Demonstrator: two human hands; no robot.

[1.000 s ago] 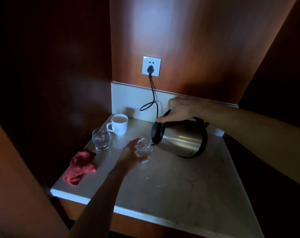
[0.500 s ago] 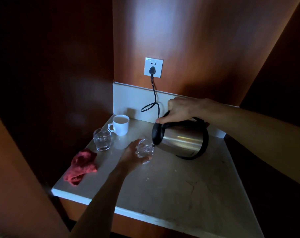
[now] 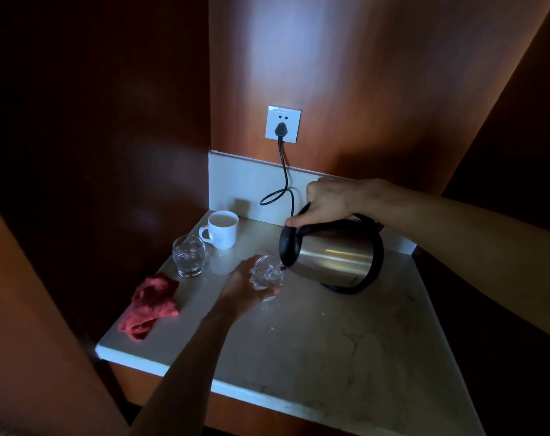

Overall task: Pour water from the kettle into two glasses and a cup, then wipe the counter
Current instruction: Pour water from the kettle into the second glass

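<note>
On the pale, marble-like tabletop [image 3: 314, 347], veined with faint dark lines and set in a dim niche of reddish wood panels, a brushed-steel kettle [image 3: 333, 256] with a black lid, handle and base ring is tipped steeply to the left, its spout just over the rim of a small clear glass [image 3: 267, 273]. The right hand [image 3: 327, 199] is clenched round the black handle from above, thumb pressed toward the lid end, forearm reaching in from the right. The left hand [image 3: 245, 286] wraps its grip round the near side of that glass, fingers curled about the rounded wall, forearm rising from the lower edge. To the left stands a second glass [image 3: 188, 255], a squat tumbler with water in it, and just behind it a smooth white cup [image 3: 222, 229] with its handle to the left. A crumpled red cloth [image 3: 149, 305] lies near the tabletop's left edge. A black cord [image 3: 284, 184] loops down from a white wall socket [image 3: 283, 124] above the pale backsplash.
</note>
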